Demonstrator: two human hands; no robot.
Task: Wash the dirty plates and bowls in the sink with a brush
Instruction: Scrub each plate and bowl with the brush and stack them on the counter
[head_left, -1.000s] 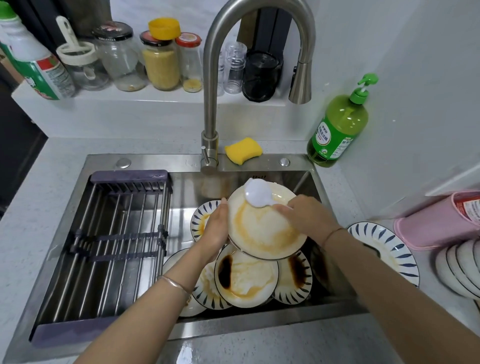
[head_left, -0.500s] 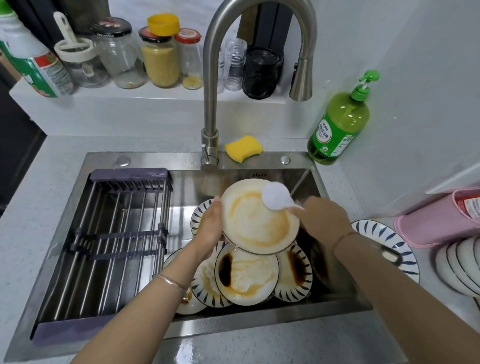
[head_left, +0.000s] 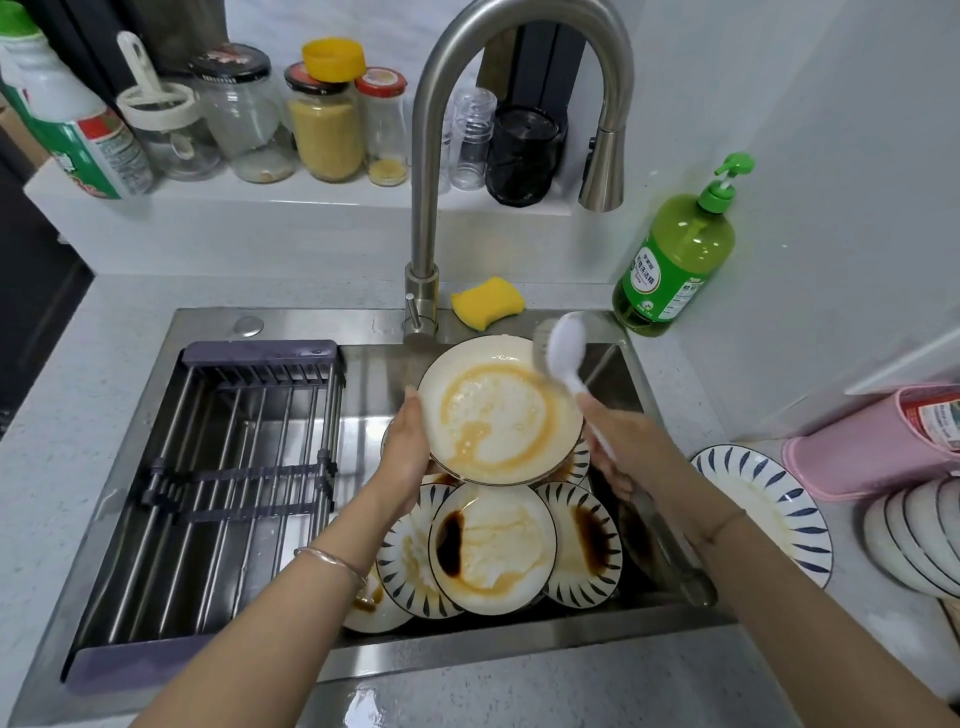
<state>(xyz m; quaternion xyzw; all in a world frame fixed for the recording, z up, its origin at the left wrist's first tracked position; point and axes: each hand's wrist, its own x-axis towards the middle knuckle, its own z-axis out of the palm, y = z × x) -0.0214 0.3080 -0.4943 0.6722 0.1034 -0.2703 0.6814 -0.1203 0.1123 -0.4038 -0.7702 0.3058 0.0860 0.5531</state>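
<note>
- Rack (head_left: 234, 467) fills the left half of the sink (head_left: 291, 325).
- Left hand (head_left: 405, 457) grips the left rim of an orange-stained cream plate (head_left: 498, 410); plate tilted, above the sink's right half; dirty plates (head_left: 493, 540) piled in the sink beneath it.
- Right hand (head_left: 618, 447) clasps the handle of a white brush (head_left: 574, 374); head blurred at the plate's upper right edge; contact unclear.
- Striped plate (head_left: 763, 514) on the counter right of the sink.
</note>
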